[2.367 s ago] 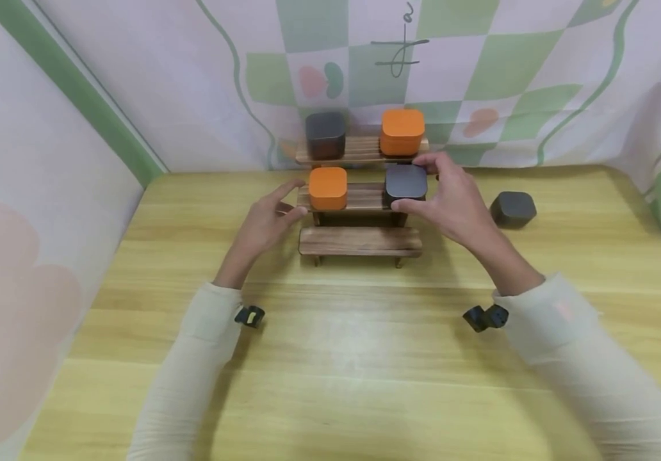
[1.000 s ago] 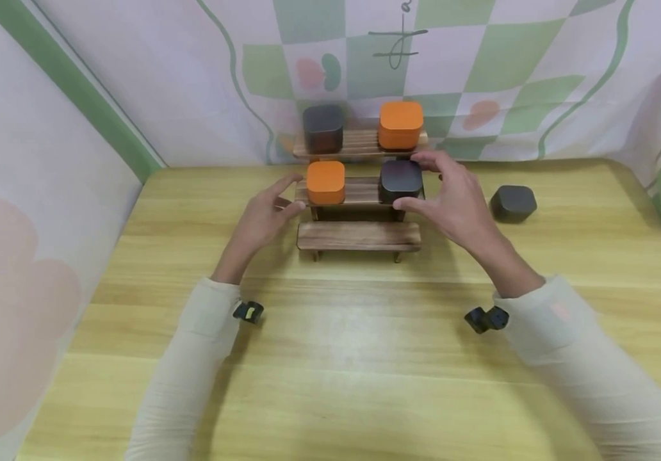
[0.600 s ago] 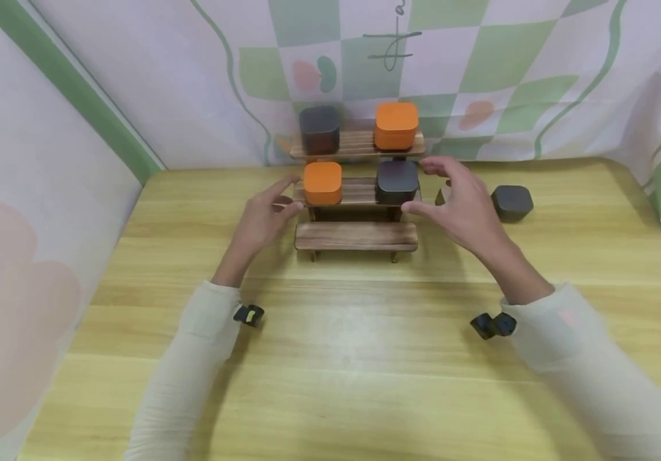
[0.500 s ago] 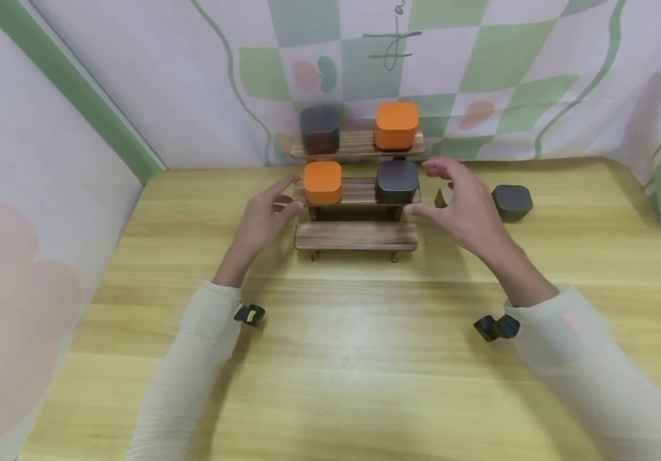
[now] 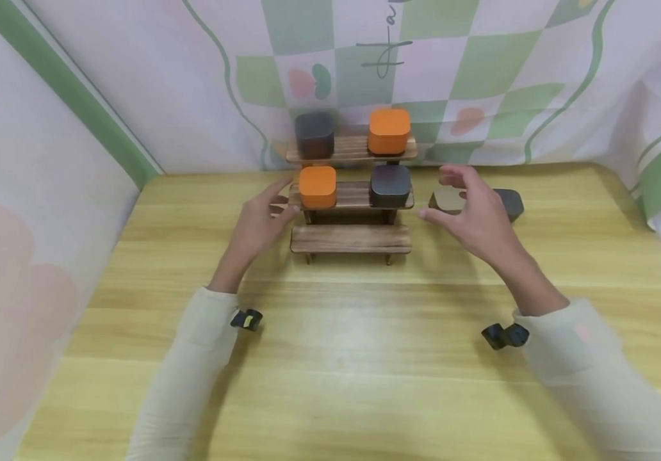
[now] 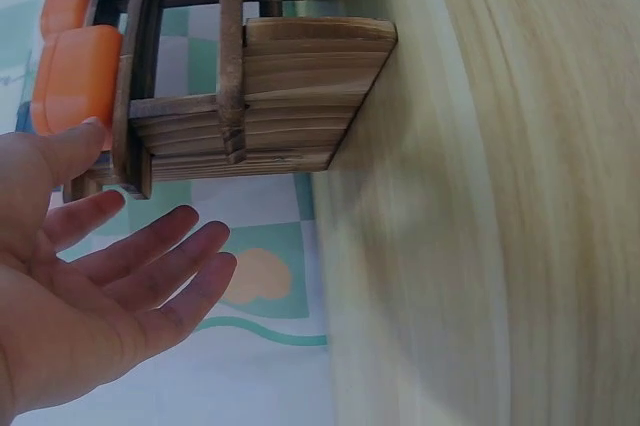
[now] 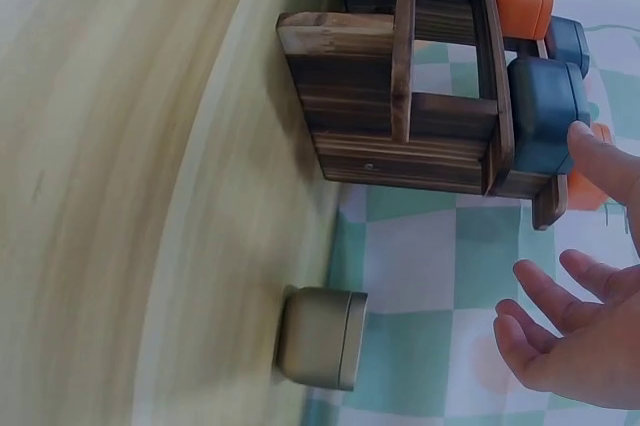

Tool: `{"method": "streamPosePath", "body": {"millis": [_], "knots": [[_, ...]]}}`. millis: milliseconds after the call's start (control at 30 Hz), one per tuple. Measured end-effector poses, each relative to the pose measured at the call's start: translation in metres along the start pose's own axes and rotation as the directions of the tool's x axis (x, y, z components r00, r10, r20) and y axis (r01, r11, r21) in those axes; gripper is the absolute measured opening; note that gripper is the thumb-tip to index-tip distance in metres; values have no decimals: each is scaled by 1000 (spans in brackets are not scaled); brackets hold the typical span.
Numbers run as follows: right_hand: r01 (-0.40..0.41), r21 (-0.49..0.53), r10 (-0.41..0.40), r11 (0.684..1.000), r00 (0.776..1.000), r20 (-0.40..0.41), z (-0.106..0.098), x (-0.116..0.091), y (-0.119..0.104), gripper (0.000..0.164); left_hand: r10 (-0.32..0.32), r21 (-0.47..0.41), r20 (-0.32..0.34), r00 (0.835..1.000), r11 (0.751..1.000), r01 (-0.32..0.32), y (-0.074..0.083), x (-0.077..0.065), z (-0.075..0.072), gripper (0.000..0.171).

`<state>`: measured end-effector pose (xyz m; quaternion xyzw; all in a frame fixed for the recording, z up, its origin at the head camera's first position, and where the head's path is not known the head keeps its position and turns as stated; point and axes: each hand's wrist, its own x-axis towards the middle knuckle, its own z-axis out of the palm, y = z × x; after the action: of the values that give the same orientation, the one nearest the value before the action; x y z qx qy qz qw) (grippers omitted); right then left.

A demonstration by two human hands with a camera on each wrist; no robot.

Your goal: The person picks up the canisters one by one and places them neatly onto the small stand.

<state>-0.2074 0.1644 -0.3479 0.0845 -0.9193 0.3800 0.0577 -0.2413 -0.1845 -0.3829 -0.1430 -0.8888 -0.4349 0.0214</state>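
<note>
A three-step wooden stand (image 5: 350,239) faces me. Its middle step carries an orange lidded tin (image 5: 318,187) on the left and a black tin (image 5: 390,186) on the right. On the top step are another black tin (image 5: 314,136) and another orange tin (image 5: 389,132). My left hand (image 5: 257,224) is at the left end of the middle step, fingers extended, thumb tip right at the step's edge. Holding nothing, my right hand (image 5: 483,221) hovers right of the stand with thumb and fingers spread. Behind it, partly covered, is a gold tin (image 5: 446,200).
A dark grey tin (image 5: 512,203) stands on the wooden table (image 5: 342,358) at the right, partly hidden by my right hand. A green-and-white checked cloth (image 5: 365,77) hangs right behind the stand. Small black cameras (image 5: 246,319) sit at both wrists.
My right hand has let go of the black tin on the middle step and moved right, away from the stand. The gold tin has come into view. My left hand stays in place.
</note>
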Motion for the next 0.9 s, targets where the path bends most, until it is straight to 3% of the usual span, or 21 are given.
{"method": "streamPosePath", "body": {"millis": [633, 900], "knots": [[-65, 12, 65, 998, 997, 42, -11, -16, 31, 77, -120, -3, 69, 990, 993, 120, -3, -23, 1, 65], [-90, 1, 90, 996, 995, 36, -17, -26, 46, 77, -108, -7, 100, 989, 994, 109, -4, -34, 1, 63]]}}
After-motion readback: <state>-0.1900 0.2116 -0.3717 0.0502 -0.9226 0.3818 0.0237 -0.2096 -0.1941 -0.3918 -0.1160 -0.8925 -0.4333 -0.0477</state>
